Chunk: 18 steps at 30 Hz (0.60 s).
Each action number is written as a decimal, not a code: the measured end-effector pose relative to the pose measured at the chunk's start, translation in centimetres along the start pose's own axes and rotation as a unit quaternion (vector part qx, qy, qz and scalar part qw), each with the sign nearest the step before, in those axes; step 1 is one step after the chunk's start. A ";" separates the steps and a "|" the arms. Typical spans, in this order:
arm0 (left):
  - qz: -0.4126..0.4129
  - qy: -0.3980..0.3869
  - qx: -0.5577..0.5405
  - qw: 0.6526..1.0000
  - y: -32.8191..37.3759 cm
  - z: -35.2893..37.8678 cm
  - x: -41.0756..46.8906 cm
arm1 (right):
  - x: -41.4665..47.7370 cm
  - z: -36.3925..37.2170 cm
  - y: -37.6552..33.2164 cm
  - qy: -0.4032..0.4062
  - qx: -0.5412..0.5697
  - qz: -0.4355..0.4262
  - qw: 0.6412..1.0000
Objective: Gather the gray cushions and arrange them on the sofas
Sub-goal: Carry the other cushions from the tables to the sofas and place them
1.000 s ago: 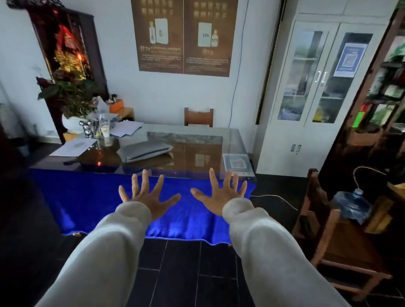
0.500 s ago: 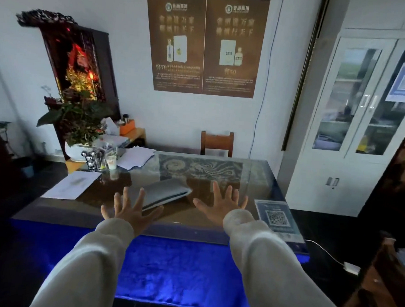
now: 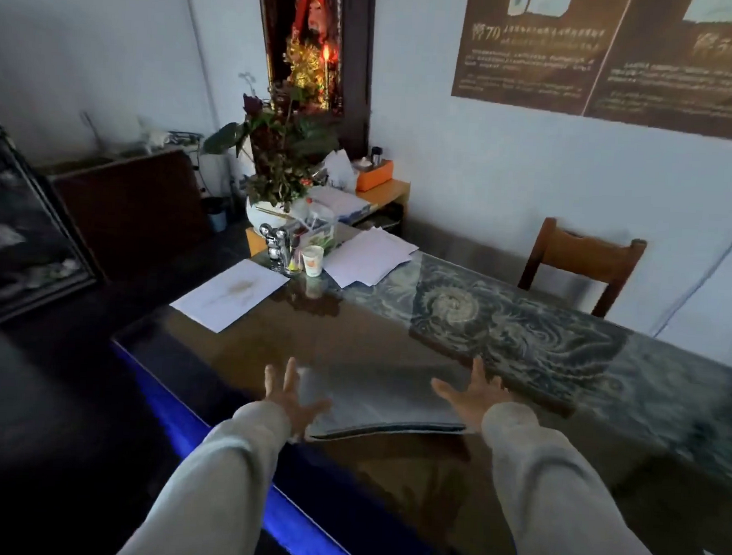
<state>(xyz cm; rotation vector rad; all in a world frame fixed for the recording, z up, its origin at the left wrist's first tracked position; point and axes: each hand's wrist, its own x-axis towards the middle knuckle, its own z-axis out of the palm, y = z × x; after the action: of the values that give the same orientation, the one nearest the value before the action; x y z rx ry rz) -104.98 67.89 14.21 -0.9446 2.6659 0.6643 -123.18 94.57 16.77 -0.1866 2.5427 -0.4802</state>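
Flat gray cushion (image 3: 385, 399) lies on glass-topped desk (image 3: 387, 482) near its front edge, left hand (image 3: 292, 396) and right hand (image 3: 472, 395) both spread wide at its two ends, apparently bracketing it for a two-handed lift; contact unclear through blur.

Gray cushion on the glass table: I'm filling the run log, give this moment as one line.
stage: reaching | gray cushion: flat on glass table | left hand: open, at left edge | right hand: open, at right edge
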 end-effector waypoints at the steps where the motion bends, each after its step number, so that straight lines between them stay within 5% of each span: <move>1: -0.029 0.000 -0.027 0.999 0.1 0.9 2.8 | 4.0 0.1 -0.5 -0.028 0.008 0.004 1.000; 7: -0.217 -0.079 -0.213 0.949 0.7 4.5 9.9 | 15.8 2.0 -1.7 -0.101 -0.016 0.051 0.993; 11: -0.290 -0.066 -0.370 0.880 -0.3 4.2 13.7 | 19.6 2.5 -4.1 -0.129 0.117 0.105 0.979; 18: -0.257 0.126 -0.477 0.831 -3.4 -6.1 14.7 | 18.5 -2.2 -16.0 0.012 0.270 -0.112 0.956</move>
<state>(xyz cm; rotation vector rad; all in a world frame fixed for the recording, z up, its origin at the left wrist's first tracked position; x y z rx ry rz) -114.44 54.71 13.05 -1.9884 1.9680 1.8727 -139.48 76.16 15.52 -0.2643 2.3197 -1.2446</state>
